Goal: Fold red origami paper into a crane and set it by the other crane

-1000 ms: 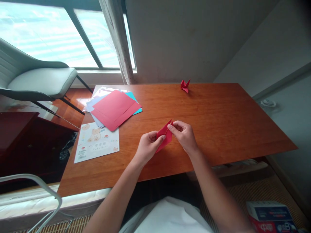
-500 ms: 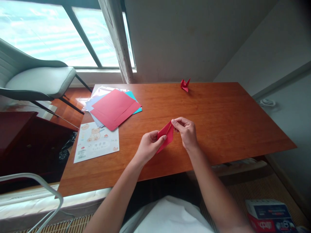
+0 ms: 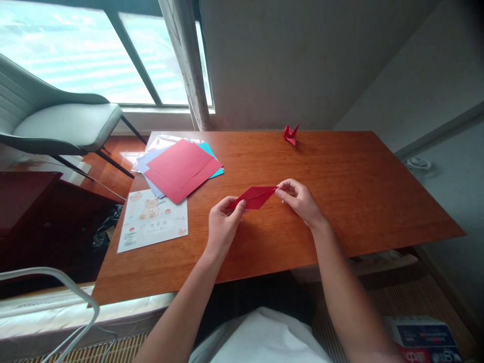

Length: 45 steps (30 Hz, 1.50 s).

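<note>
A folded red paper (image 3: 254,196), diamond-shaped, hangs just above the wooden table (image 3: 355,191). My left hand (image 3: 222,227) pinches its left tip. My right hand (image 3: 300,199) pinches its right tip. Both hands are closed on the paper, which lies nearly flat and stretched between them. A finished red paper crane (image 3: 290,134) stands at the table's far edge.
A stack of coloured paper sheets (image 3: 179,168), red on top, lies at the table's far left. A printed sheet with bear pictures (image 3: 153,219) lies in front of it. A grey chair (image 3: 56,126) stands by the window. A box (image 3: 425,338) sits on the floor at right.
The red paper has turned from tilted upright to nearly flat and lengthwise. My hands have moved apart, the right one further to the right, each now at one tip.
</note>
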Available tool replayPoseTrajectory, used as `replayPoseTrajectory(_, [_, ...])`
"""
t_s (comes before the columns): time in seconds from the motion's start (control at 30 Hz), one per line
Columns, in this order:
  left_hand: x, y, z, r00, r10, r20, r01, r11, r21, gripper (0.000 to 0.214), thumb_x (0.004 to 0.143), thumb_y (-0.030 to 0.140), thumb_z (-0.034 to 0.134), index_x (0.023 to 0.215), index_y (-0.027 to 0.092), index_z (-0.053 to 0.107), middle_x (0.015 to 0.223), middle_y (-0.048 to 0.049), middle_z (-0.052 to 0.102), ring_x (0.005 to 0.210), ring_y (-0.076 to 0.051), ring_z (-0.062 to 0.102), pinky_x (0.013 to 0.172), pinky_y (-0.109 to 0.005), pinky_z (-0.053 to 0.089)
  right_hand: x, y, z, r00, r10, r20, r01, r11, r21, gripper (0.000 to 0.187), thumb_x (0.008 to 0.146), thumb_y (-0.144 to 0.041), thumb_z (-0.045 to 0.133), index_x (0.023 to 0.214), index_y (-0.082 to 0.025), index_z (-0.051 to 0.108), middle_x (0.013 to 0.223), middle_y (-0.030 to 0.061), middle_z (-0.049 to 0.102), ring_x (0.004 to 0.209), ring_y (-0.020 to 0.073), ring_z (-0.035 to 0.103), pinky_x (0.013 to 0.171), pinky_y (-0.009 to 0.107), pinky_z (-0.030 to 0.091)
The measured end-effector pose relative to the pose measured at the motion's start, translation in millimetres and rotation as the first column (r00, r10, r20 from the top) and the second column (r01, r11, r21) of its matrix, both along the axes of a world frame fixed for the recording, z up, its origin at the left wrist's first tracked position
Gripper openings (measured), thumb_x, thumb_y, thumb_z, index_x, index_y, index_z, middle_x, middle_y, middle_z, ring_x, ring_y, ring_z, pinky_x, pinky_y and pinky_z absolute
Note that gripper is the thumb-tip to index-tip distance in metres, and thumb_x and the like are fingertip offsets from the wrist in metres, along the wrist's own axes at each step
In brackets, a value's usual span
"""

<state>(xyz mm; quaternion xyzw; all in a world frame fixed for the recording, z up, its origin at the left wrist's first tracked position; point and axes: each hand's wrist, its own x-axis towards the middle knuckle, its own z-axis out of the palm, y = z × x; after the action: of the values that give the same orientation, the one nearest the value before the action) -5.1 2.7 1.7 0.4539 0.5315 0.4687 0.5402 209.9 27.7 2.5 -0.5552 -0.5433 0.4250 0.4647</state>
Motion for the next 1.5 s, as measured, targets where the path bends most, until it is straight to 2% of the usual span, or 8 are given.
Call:
replayPoseTrajectory(0.13, [-0.2, 0.2, -3.3, 0.994, -0.045, -0.101, 0.049, 0.998, 0.033, 0.029, 0.079, 0.044, 0.073, 0.075, 0.015, 0.068, 0.07, -0.0017, 0.068, 0.065, -0.015, 0.061, 0.06, -0.022, 0.044, -2.1, 2.1, 17.2, 0.976, 0.037, 0.213, -0.082, 0.975, 0.207, 0.018, 0.09, -0.037, 0.063, 0.1, -0.024, 0.07, 0.103, 0.0045, 0.071, 0.096, 0.0208, 0.065, 0.085, 0.035, 0.05])
replayPoseTrajectory(0.3, [0.0, 2.0, 0.9, 0.997, -0.067, -0.031, 0.066, 0.998, -0.023, 0.029, 0.074, 0.043, 0.077, 0.074, 0.015, 0.069, 0.069, -0.0017, 0.068, 0.065, -0.015, 0.062, 0.059, -0.022, 0.043, -20.5, 0.1, 23.3, 0.922, 0.242, 0.301, -0.31, 0.929, 0.203, 0.018, 0.087, -0.032, 0.066, 0.104, -0.026, 0.072, 0.105, 0.0036, 0.073, 0.098, 0.0221, 0.067, 0.089, 0.037, 0.051])
replayPoseTrajectory(0.53, [-3.8, 25.8, 18.0, 0.958, 0.076, 0.276, -0.037, 0.989, -0.142, 0.032, 0.069, 0.042, 0.083, 0.082, 0.017, 0.067, 0.082, -0.0013, 0.069, 0.071, -0.011, 0.063, 0.06, -0.018, 0.046, -36.6, 1.6, -7.1, 0.991, 0.127, -0.045, -0.121, 0.986, 0.114, 0.018, 0.085, -0.035, 0.067, 0.099, -0.023, 0.069, 0.085, 0.0021, 0.073, 0.078, 0.0186, 0.068, 0.072, 0.031, 0.053])
replayPoseTrajectory(0.67, [3.9, 37.4, 21.2, 0.985, -0.079, 0.151, 0.088, 0.995, -0.051, 0.038, 0.069, 0.047, 0.082, 0.085, 0.015, 0.069, 0.082, -0.0053, 0.071, 0.075, -0.015, 0.065, 0.066, -0.023, 0.051, -37.5, 5.7, -12.8, 0.994, -0.029, -0.104, 0.043, 0.991, 0.13, 0.021, 0.085, -0.038, 0.067, 0.1, -0.023, 0.071, 0.082, 0.0018, 0.071, 0.073, 0.0171, 0.066, 0.068, 0.029, 0.053])
replayPoseTrajectory(0.77, [10.9, 40.0, 16.3, 0.971, -0.206, 0.121, 0.219, 0.971, -0.101, 0.043, 0.066, 0.049, 0.083, 0.087, 0.015, 0.069, 0.079, -0.0059, 0.072, 0.072, -0.017, 0.067, 0.066, -0.025, 0.051, -34.2, 7.8, -14.6, 0.982, -0.148, -0.116, 0.163, 0.978, 0.132, 0.021, 0.084, -0.038, 0.067, 0.099, -0.023, 0.072, 0.083, 0.0021, 0.072, 0.073, 0.0171, 0.066, 0.068, 0.029, 0.053])
replayPoseTrajectory(1.0, [10.1, 42.2, -3.3, 0.977, -0.189, 0.101, 0.194, 0.98, -0.044, 0.035, 0.074, 0.048, 0.077, 0.082, 0.015, 0.069, 0.073, -0.0044, 0.073, 0.066, -0.015, 0.066, 0.06, -0.022, 0.047, -37.0, -0.4, -12.8, 0.974, -0.177, 0.142, 0.135, 0.955, 0.264, 0.019, 0.09, -0.033, 0.061, 0.105, -0.027, 0.072, 0.088, 0.0039, 0.074, 0.077, 0.0202, 0.069, 0.071, 0.033, 0.054])
replayPoseTrajectory(1.27, [5.9, 38.5, -3.5, 0.974, -0.197, 0.112, 0.201, 0.979, -0.02, 0.029, 0.079, 0.044, 0.074, 0.081, 0.015, 0.069, 0.072, -0.0029, 0.071, 0.065, -0.013, 0.063, 0.06, -0.021, 0.045, -34.2, -3.3, -8.5, 0.935, -0.172, 0.31, 0.031, 0.91, 0.413, 0.019, 0.093, -0.028, 0.057, 0.104, -0.029, 0.072, 0.105, 0.0057, 0.072, 0.096, 0.0232, 0.065, 0.071, 0.035, 0.053])
replayPoseTrajectory(1.5, [6.5, 36.9, 0.1, 0.98, -0.173, 0.097, 0.176, 0.984, -0.018, 0.031, 0.076, 0.045, 0.076, 0.086, 0.015, 0.074, 0.069, -0.0022, 0.069, 0.057, -0.011, 0.056, 0.057, -0.022, 0.044, -32.4, -3.7, -8.7, 0.903, -0.261, 0.342, 0.085, 0.887, 0.454, 0.013, 0.09, -0.028, 0.063, 0.097, -0.026, 0.073, 0.093, 0.0054, 0.064, 0.071, 0.0173, 0.056, 0.063, 0.032, 0.05])
